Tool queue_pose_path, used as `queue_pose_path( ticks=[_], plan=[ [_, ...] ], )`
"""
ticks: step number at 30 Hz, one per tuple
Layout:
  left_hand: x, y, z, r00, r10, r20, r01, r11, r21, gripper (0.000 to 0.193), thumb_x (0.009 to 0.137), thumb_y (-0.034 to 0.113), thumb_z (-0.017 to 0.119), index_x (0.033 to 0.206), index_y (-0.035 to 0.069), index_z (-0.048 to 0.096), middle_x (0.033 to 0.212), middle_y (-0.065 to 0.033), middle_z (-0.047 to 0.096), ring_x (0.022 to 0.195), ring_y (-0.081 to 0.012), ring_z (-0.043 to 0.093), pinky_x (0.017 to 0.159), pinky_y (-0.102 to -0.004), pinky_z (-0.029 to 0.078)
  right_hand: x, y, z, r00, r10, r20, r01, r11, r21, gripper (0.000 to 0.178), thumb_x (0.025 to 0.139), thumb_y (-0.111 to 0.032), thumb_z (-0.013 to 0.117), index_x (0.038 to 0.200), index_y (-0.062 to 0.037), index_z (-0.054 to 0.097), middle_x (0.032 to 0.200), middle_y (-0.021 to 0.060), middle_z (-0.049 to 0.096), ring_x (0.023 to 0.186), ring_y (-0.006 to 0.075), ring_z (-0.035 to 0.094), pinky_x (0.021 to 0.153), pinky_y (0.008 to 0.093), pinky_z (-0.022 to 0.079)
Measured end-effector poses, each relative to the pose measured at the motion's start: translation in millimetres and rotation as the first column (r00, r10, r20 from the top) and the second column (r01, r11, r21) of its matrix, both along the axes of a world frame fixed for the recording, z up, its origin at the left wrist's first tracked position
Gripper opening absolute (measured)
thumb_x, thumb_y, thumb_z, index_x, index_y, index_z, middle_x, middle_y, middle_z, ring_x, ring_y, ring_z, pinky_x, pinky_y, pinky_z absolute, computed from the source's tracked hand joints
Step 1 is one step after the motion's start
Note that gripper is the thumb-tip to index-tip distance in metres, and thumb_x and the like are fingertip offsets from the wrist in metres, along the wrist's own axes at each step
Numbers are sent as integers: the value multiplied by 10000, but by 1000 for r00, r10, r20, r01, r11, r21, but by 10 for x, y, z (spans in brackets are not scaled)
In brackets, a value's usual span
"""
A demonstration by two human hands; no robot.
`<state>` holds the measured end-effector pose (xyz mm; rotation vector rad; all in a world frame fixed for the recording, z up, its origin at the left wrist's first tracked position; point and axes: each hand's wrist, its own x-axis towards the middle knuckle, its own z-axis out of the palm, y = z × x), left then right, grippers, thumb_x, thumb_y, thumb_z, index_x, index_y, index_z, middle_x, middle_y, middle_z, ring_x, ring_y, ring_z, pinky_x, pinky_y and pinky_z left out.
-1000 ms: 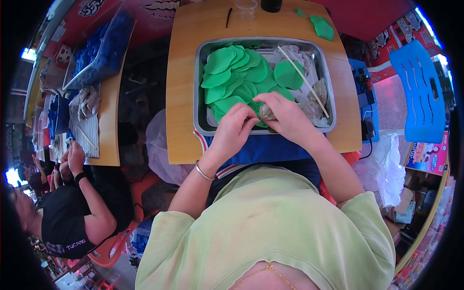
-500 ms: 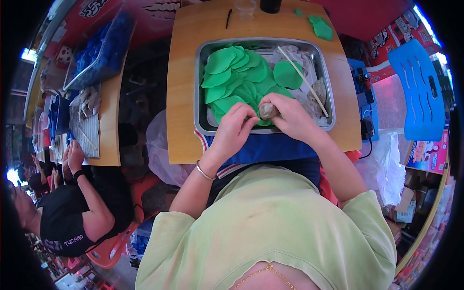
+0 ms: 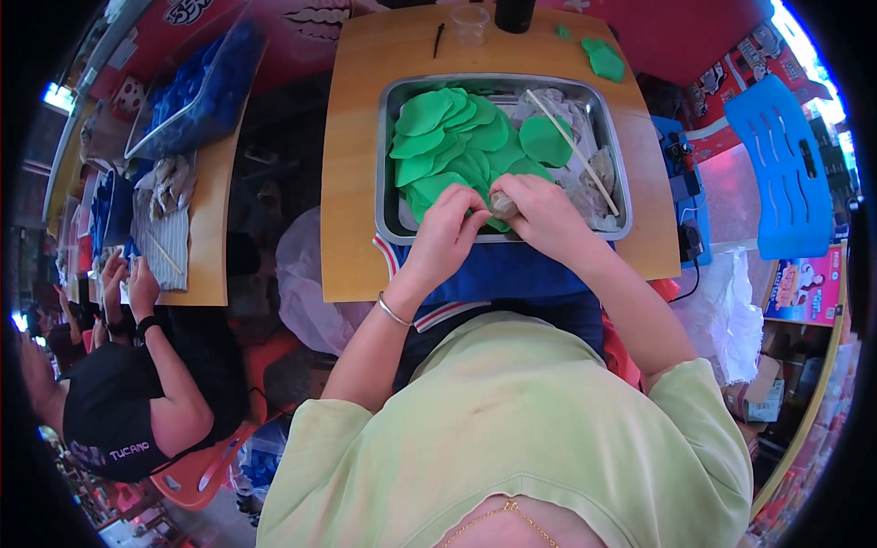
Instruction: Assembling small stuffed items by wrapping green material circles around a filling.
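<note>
one grey-brown lump (image 3: 500,206), just above mid-frame, sits gripped in the right hand (image 3: 548,217); it should handle light and soft, best cupped round its sides. whether the left hand (image 3: 448,225) pinches anything, i cannot tell.

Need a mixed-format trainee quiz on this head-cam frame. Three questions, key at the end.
1. Multiple choice. The person's bare right hand has its fingers around:
A) a clear plastic cup
B) a greyish-brown, rounded lump
C) a black cylinder

2. True or false. The straight, pale, thin stick lies toward the right side of the rectangular, silver-coloured metal tray.

3. Fill in. Most of the flat, rounded green pieces are heaped toward the tray's ____ side.

Key: 1: B. 2: True. 3: left.
</note>
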<state>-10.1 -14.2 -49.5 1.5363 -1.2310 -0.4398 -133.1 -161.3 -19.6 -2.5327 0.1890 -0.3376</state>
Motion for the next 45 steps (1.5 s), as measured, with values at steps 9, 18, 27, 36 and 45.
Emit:
queue_pose_path(
  ticks=[9,18,27,36,45],
  plan=[
    [-171,-2,158,908,89,409,-87,996,-24,196,777,45,648,965,80,607,887,-81,540,812,-253,587,605,-339,498,-20,-107,121,992,-50,-112,80,957,278,322,796,-9,609,1104,-60,529,850,159,638,787,296,643,699,342,490],
    [-120,-80,116,762,120,637,-130,991,-32,184,693,41,641,860,115,619,913,-46,537,825,-219,573,582,-317,501,-36,-239,184,982,78,-172,-6,924,381,425,792,-32,619,1194,-72,487,864,156,647,811,304,647,717,361,492],
    [-94,-75,52,874,61,481,-12,995,-103,165,687,17,665,824,103,634,975,-60,545,805,-220,551,592,-319,484,-38,-168,142,993,-32,-112,55,978,203,381,750,-45,648,1113,-57,534,880,186,636,846,356,626,721,395,494],
    [-110,-81,81,863,33,504,30,993,-116,154,693,17,672,811,113,644,967,-62,550,809,-228,563,602,-311,494,-49,-115,169,987,0,-163,14,996,82,366,691,-86,707,1027,-61,566,884,138,620,866,341,602,719,396,481],
    [-108,-62,65,865,9,502,38,996,-84,147,708,19,656,834,91,630,937,-65,576,783,-228,585,618,-320,502,-122,-154,159,997,77,7,-77,976,204,359,693,20,664,1021,-69,547,931,120,588,889,325,580,753,390,477]
  ],
)
